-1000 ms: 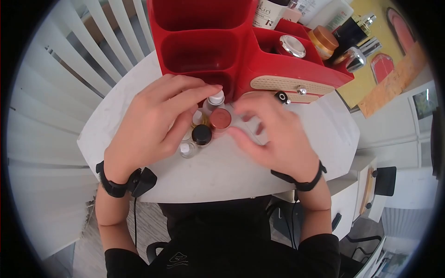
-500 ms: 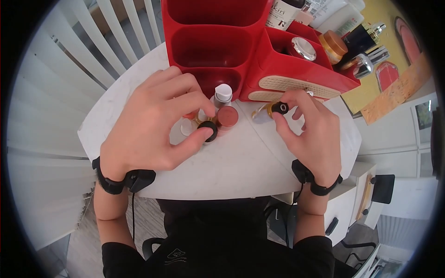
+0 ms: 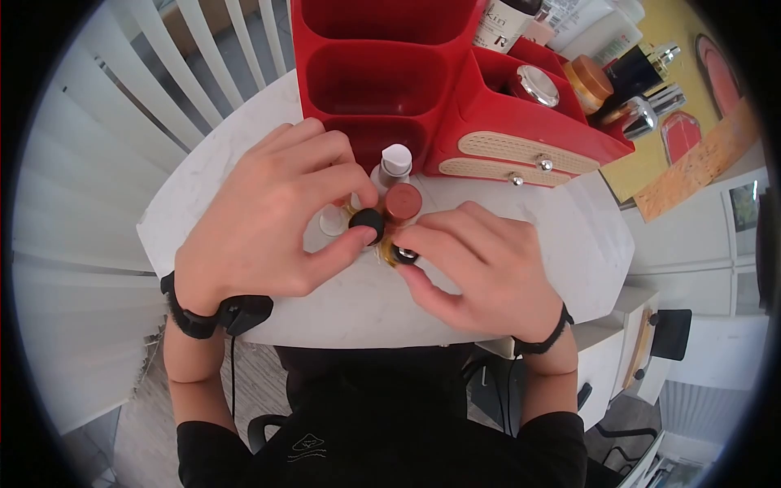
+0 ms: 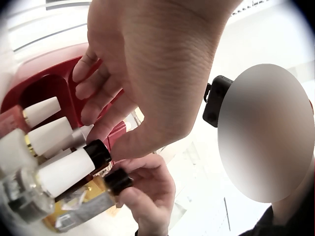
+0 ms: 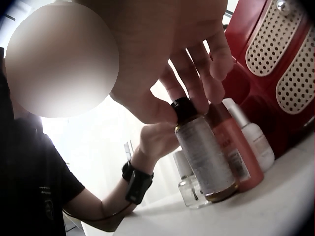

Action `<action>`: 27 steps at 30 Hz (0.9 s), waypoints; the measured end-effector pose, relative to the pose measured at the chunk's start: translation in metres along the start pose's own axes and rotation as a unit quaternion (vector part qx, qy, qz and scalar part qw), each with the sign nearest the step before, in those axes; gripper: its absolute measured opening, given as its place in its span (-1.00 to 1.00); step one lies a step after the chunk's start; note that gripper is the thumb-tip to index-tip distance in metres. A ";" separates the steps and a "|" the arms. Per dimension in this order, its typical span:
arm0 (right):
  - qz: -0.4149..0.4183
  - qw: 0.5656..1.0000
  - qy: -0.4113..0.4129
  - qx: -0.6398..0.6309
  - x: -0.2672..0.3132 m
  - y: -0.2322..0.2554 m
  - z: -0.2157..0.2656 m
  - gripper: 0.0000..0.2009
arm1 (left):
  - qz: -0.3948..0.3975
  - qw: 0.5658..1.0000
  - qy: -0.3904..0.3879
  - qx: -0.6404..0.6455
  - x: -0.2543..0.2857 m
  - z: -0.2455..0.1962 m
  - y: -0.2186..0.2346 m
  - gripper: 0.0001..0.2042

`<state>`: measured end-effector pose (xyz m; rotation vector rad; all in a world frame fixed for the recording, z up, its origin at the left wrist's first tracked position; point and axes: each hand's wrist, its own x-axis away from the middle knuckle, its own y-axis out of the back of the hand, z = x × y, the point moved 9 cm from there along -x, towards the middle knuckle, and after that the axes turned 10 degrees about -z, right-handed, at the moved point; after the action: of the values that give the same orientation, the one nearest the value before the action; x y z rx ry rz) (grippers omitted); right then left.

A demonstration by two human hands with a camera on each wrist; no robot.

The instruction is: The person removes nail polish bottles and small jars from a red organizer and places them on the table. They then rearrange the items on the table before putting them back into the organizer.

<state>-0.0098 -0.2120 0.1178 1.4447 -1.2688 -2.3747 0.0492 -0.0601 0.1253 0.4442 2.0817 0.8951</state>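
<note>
Black-capped amber bottle (image 5: 204, 157), pinched by the right hand (image 3: 484, 264), has moved beside the pink bottle (image 5: 230, 137), gathering them together; left hand (image 3: 272, 211) apparently pinches another black cap (image 3: 367, 225).

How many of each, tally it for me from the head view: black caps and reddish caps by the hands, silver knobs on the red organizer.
Black caps: 2
Reddish cap: 1
Silver knobs: 2
Total: 5

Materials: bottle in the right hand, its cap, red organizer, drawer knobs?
Bottle: glass or clear plastic; see-through amber shows around the label.
Cap: probably smooth black plastic, going by its soft sheen.
Organizer: likely moulded plastic; glossy red, rounded compartments.
Knobs: polished metal or chrome-look plastic; mirror-like highlights.
</note>
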 end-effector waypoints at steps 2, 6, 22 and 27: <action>0.002 1.000 -0.003 -0.004 0.004 -0.005 -0.005 -0.68 | 0.000 1.000 -0.001 0.003 -0.001 -0.002 0.000 -0.73; 0.005 0.998 -0.044 -0.044 0.001 0.003 -0.013 -0.65 | 0.001 1.000 -0.007 0.008 -0.001 -0.002 0.002 -0.73; 0.009 0.994 -0.109 -0.014 0.000 0.000 -0.038 -0.55 | 0.006 1.000 -0.004 0.007 0.000 -0.002 0.001 -0.72; -0.055 0.991 -0.113 0.039 0.002 0.000 -0.051 -0.57 | 0.024 1.000 0.004 0.001 0.001 -0.003 -0.003 -0.72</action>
<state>0.0284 -0.2435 0.1053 1.3294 -1.3787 -2.6540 0.0466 -0.0630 0.1234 0.4938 2.0874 0.9240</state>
